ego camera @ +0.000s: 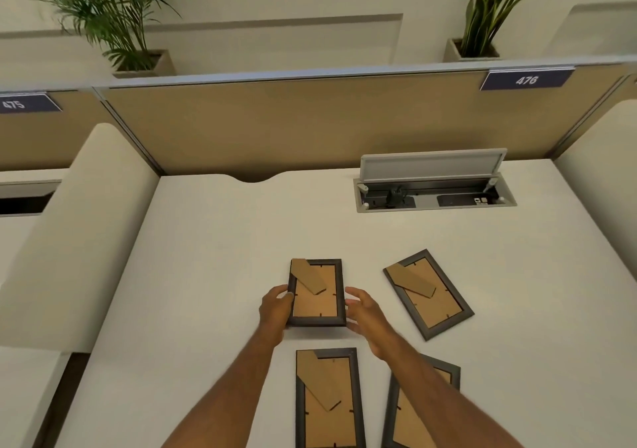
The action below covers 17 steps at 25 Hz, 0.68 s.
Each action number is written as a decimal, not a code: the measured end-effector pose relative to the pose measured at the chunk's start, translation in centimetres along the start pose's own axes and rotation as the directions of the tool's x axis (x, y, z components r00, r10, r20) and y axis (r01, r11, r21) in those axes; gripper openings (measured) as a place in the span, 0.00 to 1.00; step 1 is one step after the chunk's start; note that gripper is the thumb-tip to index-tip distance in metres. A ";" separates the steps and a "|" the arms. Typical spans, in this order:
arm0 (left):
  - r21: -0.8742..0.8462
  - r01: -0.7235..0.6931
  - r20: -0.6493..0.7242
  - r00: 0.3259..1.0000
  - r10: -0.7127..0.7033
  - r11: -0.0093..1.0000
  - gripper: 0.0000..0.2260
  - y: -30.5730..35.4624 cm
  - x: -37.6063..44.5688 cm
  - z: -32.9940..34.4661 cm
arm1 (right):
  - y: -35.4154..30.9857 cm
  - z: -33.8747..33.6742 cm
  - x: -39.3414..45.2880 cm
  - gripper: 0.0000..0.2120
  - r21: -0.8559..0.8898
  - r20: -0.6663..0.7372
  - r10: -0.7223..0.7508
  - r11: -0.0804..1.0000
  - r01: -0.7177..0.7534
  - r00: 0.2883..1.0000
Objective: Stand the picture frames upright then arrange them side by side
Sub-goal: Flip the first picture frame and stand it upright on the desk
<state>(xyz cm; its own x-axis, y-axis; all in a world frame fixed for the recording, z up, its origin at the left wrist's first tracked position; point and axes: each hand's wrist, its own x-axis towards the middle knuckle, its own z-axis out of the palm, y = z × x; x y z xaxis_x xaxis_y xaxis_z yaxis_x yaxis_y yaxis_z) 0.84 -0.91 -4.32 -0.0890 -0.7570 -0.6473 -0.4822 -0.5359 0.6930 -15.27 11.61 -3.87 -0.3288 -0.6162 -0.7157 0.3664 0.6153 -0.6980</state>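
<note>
Several dark picture frames lie face down on the white desk [224,240], their brown cardboard backs and stands showing. The centre frame [317,296] lies straight, and my left hand [274,308] grips its left edge. My right hand [367,313] is at its right edge with fingers spread, touching or nearly touching the rim. A second frame [427,292] lies tilted to the right. A third frame [329,402] lies nearer me. A fourth frame [413,420] at the bottom right is partly hidden under my right forearm.
An open cable box [434,192] with a raised lid is set into the desk at the back right. A tan partition [310,120] closes the far edge, with potted plants [113,20] behind it. A rounded divider [79,234] borders the desk's left side.
</note>
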 end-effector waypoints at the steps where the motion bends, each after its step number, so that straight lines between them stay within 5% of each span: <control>1: -0.012 0.007 -0.007 1.000 -0.007 1.000 0.14 0.5 0.0 -0.1 | -0.3 -0.1 -0.3 0.20 -0.024 0.019 -0.038 0.999 0.039 0.999; 5: -0.113 0.169 0.068 0.984 -0.162 0.979 0.10 3.4 0.1 -1.2 | -1.6 -0.9 -1.2 0.23 -0.218 0.048 -0.235 0.946 0.240 0.971; 10: -0.251 0.394 0.320 0.896 -0.309 0.884 0.10 4.6 -0.3 -2.8 | -2.6 -1.0 -1.1 0.13 -0.258 0.003 -0.422 0.875 0.409 0.907; 17: -0.075 0.263 0.338 0.914 -0.223 0.962 0.08 4.4 0.4 -3.0 | -2.6 -0.6 0.1 0.11 -0.278 -0.021 -0.491 0.840 0.466 0.871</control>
<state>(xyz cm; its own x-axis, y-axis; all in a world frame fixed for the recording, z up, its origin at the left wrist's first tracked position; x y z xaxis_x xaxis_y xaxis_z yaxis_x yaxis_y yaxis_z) 1.31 -4.67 -0.60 -0.2679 -0.4464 -0.8538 -0.4219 -0.7423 0.5205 -16.80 10.23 -2.18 -0.4849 -0.8281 -0.2814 -0.0875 0.3661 -0.9265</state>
